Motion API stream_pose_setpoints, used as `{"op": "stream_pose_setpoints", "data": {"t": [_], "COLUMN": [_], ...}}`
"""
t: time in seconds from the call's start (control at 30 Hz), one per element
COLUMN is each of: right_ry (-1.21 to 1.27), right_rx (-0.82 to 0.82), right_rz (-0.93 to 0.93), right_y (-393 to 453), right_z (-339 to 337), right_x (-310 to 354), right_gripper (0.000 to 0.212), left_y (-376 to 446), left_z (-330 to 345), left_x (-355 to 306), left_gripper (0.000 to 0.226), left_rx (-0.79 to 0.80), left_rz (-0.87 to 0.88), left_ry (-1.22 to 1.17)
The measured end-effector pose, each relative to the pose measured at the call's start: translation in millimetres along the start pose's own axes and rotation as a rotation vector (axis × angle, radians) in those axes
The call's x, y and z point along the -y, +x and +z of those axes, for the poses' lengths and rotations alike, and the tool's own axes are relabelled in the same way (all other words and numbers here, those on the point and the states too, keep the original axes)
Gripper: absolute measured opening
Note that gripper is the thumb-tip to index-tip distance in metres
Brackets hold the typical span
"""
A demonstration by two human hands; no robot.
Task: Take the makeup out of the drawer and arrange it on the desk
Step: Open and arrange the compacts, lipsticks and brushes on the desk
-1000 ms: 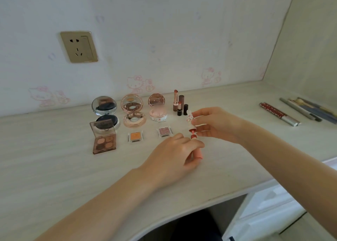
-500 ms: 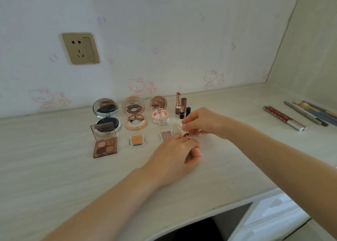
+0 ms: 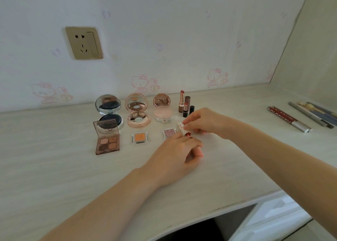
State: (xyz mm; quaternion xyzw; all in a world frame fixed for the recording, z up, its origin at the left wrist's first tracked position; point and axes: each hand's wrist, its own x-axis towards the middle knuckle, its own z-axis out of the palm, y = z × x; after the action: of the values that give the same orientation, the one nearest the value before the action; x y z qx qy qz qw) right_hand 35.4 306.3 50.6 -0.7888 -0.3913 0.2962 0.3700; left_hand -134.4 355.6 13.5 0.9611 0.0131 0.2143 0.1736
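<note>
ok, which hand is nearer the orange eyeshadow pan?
Left. The left hand sits just right of the orange eyeshadow pan, slightly nearer the desk edge; the right hand is farther right, beyond the pink pan.

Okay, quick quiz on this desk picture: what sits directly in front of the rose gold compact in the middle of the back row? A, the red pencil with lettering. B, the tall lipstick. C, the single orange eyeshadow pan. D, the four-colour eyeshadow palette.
C: the single orange eyeshadow pan lies just nearer the camera than the open rose gold compact, while the four-colour eyeshadow palette sits one column further left.
</note>
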Motion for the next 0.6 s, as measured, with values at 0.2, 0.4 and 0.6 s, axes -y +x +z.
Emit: {"op": "stream_pose_setpoints", "data": {"t": [0.2,0.4,0.6], "right_ry": [-0.038,-0.116,-0.066], "right_rx": [-0.016,0.004,-0.002], "right_rz": [-0.01,-0.062,-0.067], "right_y": [3.5,2.0,-8.7], "right_z": [3.2,1.1,-8.5], "right_x": [-4.3,-6.6,-8.7], "right_gripper": [0.018,0.013,0.012], "left_y": [-0.9,-3.4,-4.0], "left_z": [0.8,-0.7,-3.2], "left_x": [2.7,2.7,-0.6], "left_gripper": [0.026,0.022,0.026], "left_rx": [-0.006,-0.033,-0.05], "left_rz": [0.009,0.04,0.022], "left_ry": [-0.004,-0.034,-0.045]}}
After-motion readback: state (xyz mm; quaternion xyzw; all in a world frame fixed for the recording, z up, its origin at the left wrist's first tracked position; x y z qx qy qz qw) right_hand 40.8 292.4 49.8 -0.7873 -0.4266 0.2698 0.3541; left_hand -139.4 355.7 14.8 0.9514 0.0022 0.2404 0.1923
